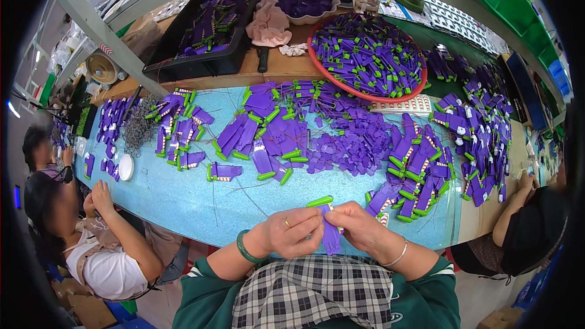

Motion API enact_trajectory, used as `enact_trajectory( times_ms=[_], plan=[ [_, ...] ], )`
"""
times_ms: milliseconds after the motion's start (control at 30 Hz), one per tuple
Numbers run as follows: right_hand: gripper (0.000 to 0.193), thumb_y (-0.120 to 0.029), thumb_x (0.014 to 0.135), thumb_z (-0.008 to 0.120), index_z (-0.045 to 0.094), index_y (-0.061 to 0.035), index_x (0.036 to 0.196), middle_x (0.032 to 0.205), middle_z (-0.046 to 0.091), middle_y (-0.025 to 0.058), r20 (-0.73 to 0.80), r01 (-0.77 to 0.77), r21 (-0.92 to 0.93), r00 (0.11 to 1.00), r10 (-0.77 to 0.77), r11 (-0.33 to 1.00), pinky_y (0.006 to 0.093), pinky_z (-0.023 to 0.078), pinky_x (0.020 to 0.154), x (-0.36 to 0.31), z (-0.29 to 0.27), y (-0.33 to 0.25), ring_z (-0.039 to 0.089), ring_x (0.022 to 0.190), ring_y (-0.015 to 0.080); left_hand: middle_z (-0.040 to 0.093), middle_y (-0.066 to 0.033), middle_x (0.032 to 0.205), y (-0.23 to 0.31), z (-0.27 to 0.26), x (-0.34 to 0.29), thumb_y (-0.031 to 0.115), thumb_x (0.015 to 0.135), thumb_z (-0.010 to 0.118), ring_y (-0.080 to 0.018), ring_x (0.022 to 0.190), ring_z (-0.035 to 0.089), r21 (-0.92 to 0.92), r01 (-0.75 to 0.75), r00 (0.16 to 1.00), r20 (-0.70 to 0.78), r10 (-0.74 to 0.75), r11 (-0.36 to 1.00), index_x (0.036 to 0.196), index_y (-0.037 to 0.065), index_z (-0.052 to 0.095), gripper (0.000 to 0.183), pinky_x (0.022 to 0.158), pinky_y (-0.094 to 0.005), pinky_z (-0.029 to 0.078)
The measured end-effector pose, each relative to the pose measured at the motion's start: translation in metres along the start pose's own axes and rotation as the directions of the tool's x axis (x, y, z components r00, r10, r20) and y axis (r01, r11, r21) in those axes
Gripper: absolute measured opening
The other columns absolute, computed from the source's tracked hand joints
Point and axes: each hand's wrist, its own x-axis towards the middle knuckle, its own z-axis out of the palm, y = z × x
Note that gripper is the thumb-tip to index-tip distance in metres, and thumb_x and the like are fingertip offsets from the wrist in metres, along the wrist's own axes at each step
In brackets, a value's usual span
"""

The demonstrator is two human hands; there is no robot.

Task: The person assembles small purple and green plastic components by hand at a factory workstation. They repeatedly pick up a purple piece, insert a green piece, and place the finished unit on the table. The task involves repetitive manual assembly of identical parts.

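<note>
Close in front of me, both hands meet over a flat purple plastic piece with a rounded green end (331, 239). The green end points away from me and the purple part hangs down toward my apron. My left hand (291, 233), with a ring and a green bangle at the wrist, has its fingers curled and pinched at the piece's left side. From the right, my right hand (361, 226) pinches the piece near its green end. A small whitish patch shows by the fingertips; its details are hidden. Just right of my hands lies a heap of similar striped-label pieces (420, 170).
Across the blue tabletop (244, 198) lie small purple parts (350, 143) and green-ended pieces (262, 128). Behind stand a red-rimmed basket (420, 82), a black tray (164, 73) and a white bowl (332, 9). A metal shelf frame crosses overhead. People sit at both sides.
</note>
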Motion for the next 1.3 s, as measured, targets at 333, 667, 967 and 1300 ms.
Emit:
enact_trajectory(
  times_ms=[333, 667, 967, 1300],
  plan=[
    [0.013, -0.003, 0.077, 0.066, 0.06, -0.0009, 0.088, 0.09, 0.064, 0.0127, 0.058, 0.469, -0.821, 0.634, -0.771, 0.324, 0.0326, 0.048, 0.073, -0.022, -0.021, -0.015, 0.061, 0.077, 0.0236, 0.061, -0.0106, 0.086, 0.002, 0.027, 0.005, -0.011, 0.071, 0.066, -0.026, 0.077, 0.063, -0.417, 0.541, 0.807, 0.013, -0.59, 0.73, 0.083, 0.0, 0.061, 0.017, 0.068, -0.0337, 0.053],
    [0.011, -0.001, 0.092, 0.049, 0.053, -0.0018, 0.103, 0.093, 0.057, 0.0028, -0.325, 0.591, -0.282, 0.682, -0.655, 0.756, 0.0338, 0.058, 0.076, 0.003, -0.06, -0.001, 0.059, 0.083, 0.0114, 0.051, -0.0109, 0.084, -0.139, 0.064, 0.042, 0.005, 0.074, 0.06, -0.0284, 0.08, 0.057, 0.166, 0.462, 0.818, 0.298, -0.491, 0.871, 0.081, 0.003, 0.059, 0.007, 0.065, -0.039, 0.048],
    [0.031, 0.007, 0.085, 0.055, 0.059, 0.002, 0.115, 0.114, 0.047, 0.0081, -0.098, 0.583, -0.432, 0.728, -0.679, 0.688, 0.0279, 0.058, 0.077, -0.006, -0.059, -0.005, 0.056, 0.097, 0.0134, 0.056, -0.0075, 0.09, -0.144, 0.055, 0.04, 0.0, 0.072, 0.066, -0.0204, 0.088, 0.057, 0.128, 0.474, 0.865, 0.119, -0.488, 0.871, 0.08, 0.003, 0.06, 0.011, 0.071, -0.031, 0.048],
    [0.026, 0.007, 0.083, 0.06, 0.063, 0.0024, 0.109, 0.113, 0.056, 0.009, 0.079, 0.463, 0.049, 0.881, -0.466, 0.885, 0.022, 0.053, 0.067, 0.007, -0.041, 0.018, 0.059, 0.095, 0.0131, 0.063, -0.0061, 0.093, 0.002, 0.012, 0.0, -0.002, 0.088, 0.057, -0.0135, 0.085, 0.062, -0.633, 0.515, 0.235, 0.752, -0.615, -0.578, 0.107, 0.001, 0.053, 0.019, 0.077, -0.0282, 0.05]
  ],
)
